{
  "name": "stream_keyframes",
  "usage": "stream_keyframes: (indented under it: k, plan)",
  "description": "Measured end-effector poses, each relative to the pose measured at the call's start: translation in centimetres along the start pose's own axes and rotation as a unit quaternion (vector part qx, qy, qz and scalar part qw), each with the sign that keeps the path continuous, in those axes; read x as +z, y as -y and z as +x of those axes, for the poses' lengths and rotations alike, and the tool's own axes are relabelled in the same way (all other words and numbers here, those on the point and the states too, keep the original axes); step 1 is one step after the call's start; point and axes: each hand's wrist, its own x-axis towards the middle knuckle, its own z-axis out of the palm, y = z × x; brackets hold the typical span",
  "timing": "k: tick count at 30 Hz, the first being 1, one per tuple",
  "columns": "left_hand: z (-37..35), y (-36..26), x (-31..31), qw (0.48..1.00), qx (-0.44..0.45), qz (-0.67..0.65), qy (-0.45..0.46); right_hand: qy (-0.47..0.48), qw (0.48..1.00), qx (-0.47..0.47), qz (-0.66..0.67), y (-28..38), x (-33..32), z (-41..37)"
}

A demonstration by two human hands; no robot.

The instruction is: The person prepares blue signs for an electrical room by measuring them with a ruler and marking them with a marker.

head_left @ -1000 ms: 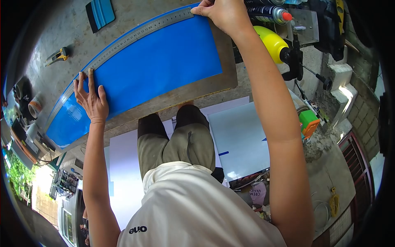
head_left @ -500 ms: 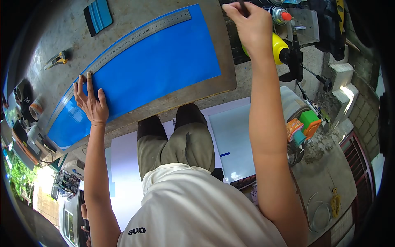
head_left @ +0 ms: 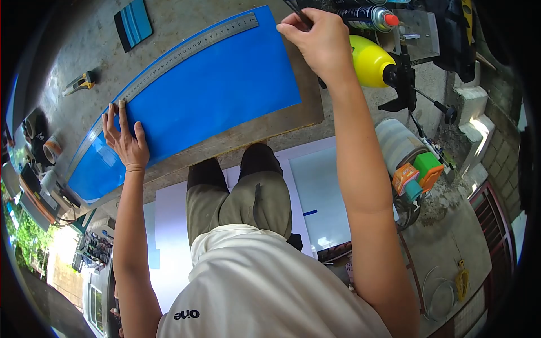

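Observation:
A blue sheet (head_left: 214,96) lies on the worn metal tabletop (head_left: 313,110). Along its far edge runs a long steel ruler (head_left: 189,49), looking curved through the lens. My left hand (head_left: 128,145) presses on the ruler and sheet, fingers spread, fingertips at the ruler. Above the sheet's right end is my right hand (head_left: 322,42), closed around a slim dark tool (head_left: 298,12); its kind cannot be made out, and part of it is hidden by the fingers.
Beyond the ruler lie a blue squeegee (head_left: 135,25) and a yellow-grey utility knife (head_left: 80,83). To the right are a yellow spray bottle (head_left: 372,62) and a spray can (head_left: 366,18). Tape rolls (head_left: 52,149) stand far left. Large pale sheets (head_left: 321,186) lie below the table's near edge.
My right hand has moved left, toward the sheet's upper right corner, with the dark tool in it. My left hand stays in place on the ruler and sheet.

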Motion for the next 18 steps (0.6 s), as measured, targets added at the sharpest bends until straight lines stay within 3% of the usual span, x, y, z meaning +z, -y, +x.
stream_keyframes:
  k: [2, 12, 18]
  plan:
    - [-0.1, 0.2, 0.1, 1.000, 0.000, -0.001, -0.001, 0.044, 0.996, 0.079, -0.014, 3.5, 0.0, 1.1]
    - [-0.1, 0.5, 0.3, 1.000, -0.012, -0.015, 0.004, 0.088, 0.991, 0.038, -0.093, 3.5, 0.9, 3.6]
    - [-0.1, 0.4, 0.2, 1.000, -0.010, -0.018, 0.002, 0.097, 0.993, 0.008, -0.061, 4.2, 0.2, 3.2]
